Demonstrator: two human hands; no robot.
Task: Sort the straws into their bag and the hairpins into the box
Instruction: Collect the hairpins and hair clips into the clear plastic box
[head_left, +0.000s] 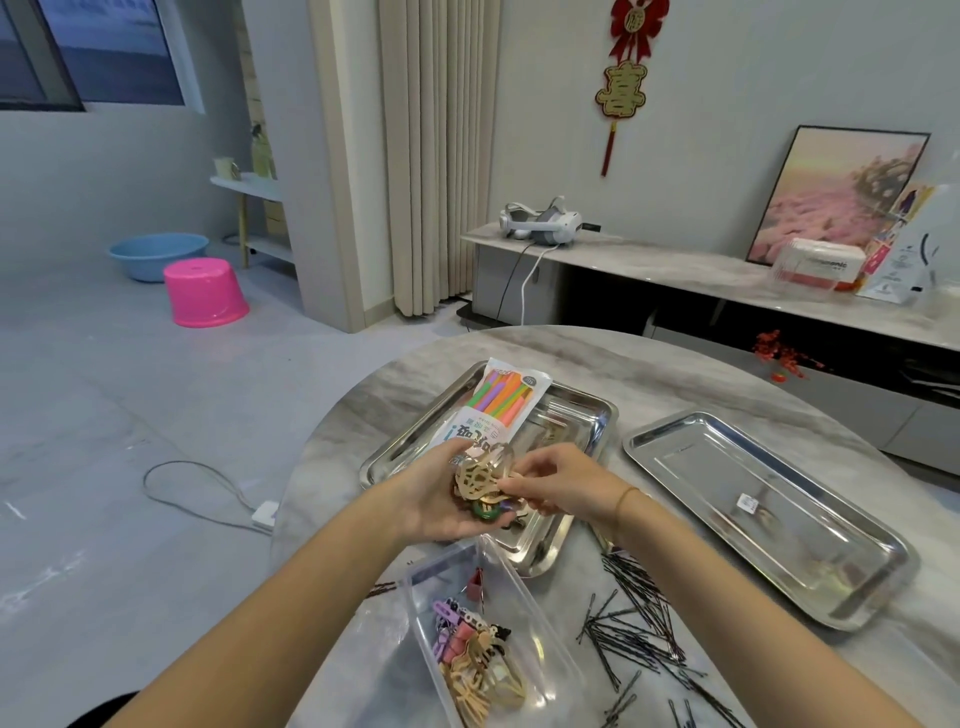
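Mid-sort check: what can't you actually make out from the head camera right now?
- Head view: the items under the gold hairpins are hidden by the left hand and right hand.
- The straw bag: its near end is covered by both hands.
- The clear box: its near end runs off the bottom edge.
- The label in the right tray is too small to read.

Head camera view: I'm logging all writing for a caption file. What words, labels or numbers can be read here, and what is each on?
"喜": gold character on the red wall ornament.
Straw bag: large print, seen upside down, not readable.
White box on the sideboard: dark brand word, too blurred to read.
Sticker in the right tray: too small.
White carton beside the box: small print, unreadable.
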